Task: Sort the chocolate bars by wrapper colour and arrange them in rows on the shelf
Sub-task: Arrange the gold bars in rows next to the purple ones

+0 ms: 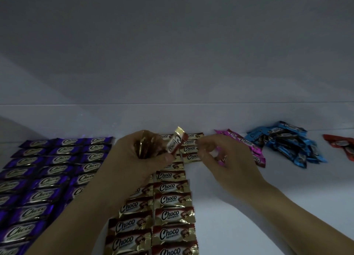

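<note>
Far left: purple bars (57, 168) lie flat on the white shelf (249, 206) in three columns, wrappers edge to edge. Left of centre: your left hand (134, 159) is raised above the shelf with its fingers curled round a bundle of gold bars (143, 147); the thumb pins one more gold bar (175, 143) against the bundle, and this bar stands nearly upright with its foil end uppermost. Below and behind that hand: gold rows (172, 199) run toward you in two columns, with a shorter third column begun at the back. Right of centre: your right hand (228, 159) hovers with its fingers loosely bent, the tips just beside the upright bar; you cannot tell whether it has hold of anything. Partly under this hand lie pink bars (247, 141). Further right sits a loose blue pile (287, 141). At the right edge lies a red bar (342, 145).
</note>
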A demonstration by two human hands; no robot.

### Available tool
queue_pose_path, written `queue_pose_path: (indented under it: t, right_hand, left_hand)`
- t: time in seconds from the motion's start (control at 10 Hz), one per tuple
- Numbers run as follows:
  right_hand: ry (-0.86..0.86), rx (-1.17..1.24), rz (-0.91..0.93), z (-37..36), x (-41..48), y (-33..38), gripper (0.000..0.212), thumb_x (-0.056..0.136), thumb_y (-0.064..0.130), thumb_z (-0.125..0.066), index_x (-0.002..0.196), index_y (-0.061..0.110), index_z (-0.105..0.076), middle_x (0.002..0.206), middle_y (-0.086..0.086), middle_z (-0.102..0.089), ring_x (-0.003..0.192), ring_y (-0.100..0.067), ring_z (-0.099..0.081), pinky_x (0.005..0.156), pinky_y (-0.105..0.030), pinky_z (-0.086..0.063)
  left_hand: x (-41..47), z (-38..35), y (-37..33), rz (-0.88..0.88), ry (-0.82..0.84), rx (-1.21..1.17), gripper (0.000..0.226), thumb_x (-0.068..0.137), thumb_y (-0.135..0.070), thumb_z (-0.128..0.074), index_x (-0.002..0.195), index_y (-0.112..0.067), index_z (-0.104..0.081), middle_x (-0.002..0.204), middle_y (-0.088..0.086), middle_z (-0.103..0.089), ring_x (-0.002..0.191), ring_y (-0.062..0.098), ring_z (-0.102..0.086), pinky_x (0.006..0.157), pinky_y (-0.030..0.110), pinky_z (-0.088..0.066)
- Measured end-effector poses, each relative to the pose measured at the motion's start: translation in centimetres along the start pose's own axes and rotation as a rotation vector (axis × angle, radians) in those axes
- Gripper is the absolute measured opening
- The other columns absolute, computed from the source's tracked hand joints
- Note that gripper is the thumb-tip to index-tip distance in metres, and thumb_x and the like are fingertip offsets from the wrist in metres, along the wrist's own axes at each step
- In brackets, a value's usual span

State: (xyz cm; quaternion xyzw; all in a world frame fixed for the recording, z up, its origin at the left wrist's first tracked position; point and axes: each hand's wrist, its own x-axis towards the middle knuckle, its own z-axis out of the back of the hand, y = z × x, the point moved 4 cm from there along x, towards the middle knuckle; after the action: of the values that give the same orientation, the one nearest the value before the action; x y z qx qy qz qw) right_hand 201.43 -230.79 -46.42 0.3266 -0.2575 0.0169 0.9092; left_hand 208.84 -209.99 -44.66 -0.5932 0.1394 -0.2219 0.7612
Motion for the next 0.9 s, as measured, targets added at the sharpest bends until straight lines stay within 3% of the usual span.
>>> queue_pose_path:
  t: [0.1, 0.2, 0.3, 0.4, 0.5, 0.6, 0.7, 0.8, 0.9]
  right_hand:
    - [0.11, 0.451, -0.113, 0.5, 0.2, 3.0, 0.022, 0.091, 0.02, -0.067, 0.112, 0.026, -0.064, 0.084, 0.007, -0.074, 0.072, -0.009, -0.068, 0.061, -0.024, -0.05]
    - [0.177, 0.586, -0.185, 0.1, 0.1, 3.0, 0.024, 0.089, 0.005, -0.071, 0.107, 0.02, -0.066, 0.081, -0.001, -0.074, 0.065, -0.015, -0.067, 0.058, -0.025, -0.049]
    - [0.059, 0.577, -0.229, 1.8, 1.1, 1.9, 0.022, 0.086, -0.01, -0.067, 0.082, 0.011, -0.061, 0.073, -0.018, -0.069, 0.062, -0.022, -0.064, 0.057, -0.031, -0.049]
    - [-0.044, 0.581, -0.321, 3.3, 1.7, 0.1, 0.025, 0.084, -0.014, -0.065, 0.077, 0.007, -0.054, 0.076, -0.024, -0.068, 0.064, -0.025, -0.065, 0.06, -0.035, -0.05]
    - [-0.002, 0.56, -0.415, 3.4, 1.8, -1.3, 0.028, 0.082, -0.017, -0.066, 0.098, 0.006, -0.061, 0.079, -0.025, -0.068, 0.064, -0.025, -0.069, 0.066, -0.042, -0.059]
    - [0.092, 0.526, -0.455, 2.6, 1.7, -1.5, 0.037, 0.082, -0.02, -0.061, 0.106, 0.007, -0.069, 0.077, -0.03, -0.063, 0.064, -0.026, -0.068, 0.07, -0.045, -0.059]
    - [0.197, 0.457, -0.475, 2.2, 1.6, -1.4, 0.025, 0.082, -0.017, -0.06, 0.095, 0.001, -0.074, 0.072, -0.019, -0.07, 0.064, -0.017, -0.066, 0.062, -0.028, -0.056]
    - [0.269, 0.309, -0.422, 2.1, 1.4, -1.0, 0.019, 0.079, -0.01, -0.067, 0.085, 0.007, -0.071, 0.068, -0.002, -0.071, 0.06, -0.006, -0.062, 0.056, -0.018, -0.047]
    - [0.331, 0.14, -0.32, 1.4, 0.8, -0.7, 0.025, 0.075, 0.006, -0.082, 0.078, 0.021, -0.062, 0.069, 0.007, -0.072, 0.06, -0.011, -0.064, 0.054, -0.028, -0.045]
  left_hand:
    - [-1.0, -0.9, -1.1, -0.016, 0.018, 0.077, 0.024, 0.073, -0.019, -0.085, 0.091, -0.014, -0.071, 0.081, 0.003, -0.074, 0.074, 0.015, -0.071, 0.066, 0.028, -0.059]
    - [-1.5, -1.9, -1.6, 0.0, 0.061, 0.082, 0.019, 0.079, -0.025, -0.081, 0.092, -0.015, -0.07, 0.065, -0.001, -0.068, 0.053, 0.013, -0.061, 0.052, 0.026, -0.05]
    - [-1.2, -2.0, -0.5, 0.156, 0.062, -0.066, 0.006, 0.095, -0.02, -0.065, 0.091, -0.015, -0.064, 0.048, -0.005, -0.055, 0.037, 0.01, -0.035, 0.037, 0.022, -0.03]
    - [-1.1, -1.7, 0.0, 0.253, 0.077, -0.185, 0.011, 0.097, -0.016, -0.062, 0.086, -0.016, -0.059, 0.052, -0.001, -0.047, 0.039, 0.011, -0.031, 0.036, 0.023, -0.027]
    - [-0.8, -2.0, -0.2, 0.354, 0.192, -0.436, 0.02, 0.08, -0.001, -0.07, 0.092, -0.009, -0.056, 0.059, 0.005, -0.041, 0.038, 0.013, -0.03, 0.036, 0.017, -0.026]
    - [-0.2, -2.1, -0.7, 0.425, 0.336, -0.604, 0.037, 0.057, 0.001, -0.063, 0.093, -0.002, -0.057, 0.057, 0.01, -0.041, 0.031, 0.014, -0.031, 0.037, 0.012, -0.032]
    - [0.7, -2.3, -1.5, 0.43, 0.433, -0.681, 0.059, 0.022, -0.009, -0.088, 0.076, 0.002, -0.066, 0.055, 0.014, -0.042, 0.027, 0.015, -0.034, 0.037, 0.014, -0.038]
    - [1.0, -2.1, -0.8, 0.412, 0.331, -0.649, 0.035, 0.053, -0.02, -0.071, 0.078, 0.003, -0.061, 0.054, 0.01, -0.042, 0.025, 0.014, -0.032, 0.036, 0.012, -0.034]
    - [1.2, -1.4, 0.5, 0.325, 0.218, -0.629, 0.019, 0.069, -0.009, -0.062, 0.086, -0.001, -0.066, 0.061, 0.008, -0.05, 0.029, 0.014, -0.033, 0.033, 0.016, -0.03]
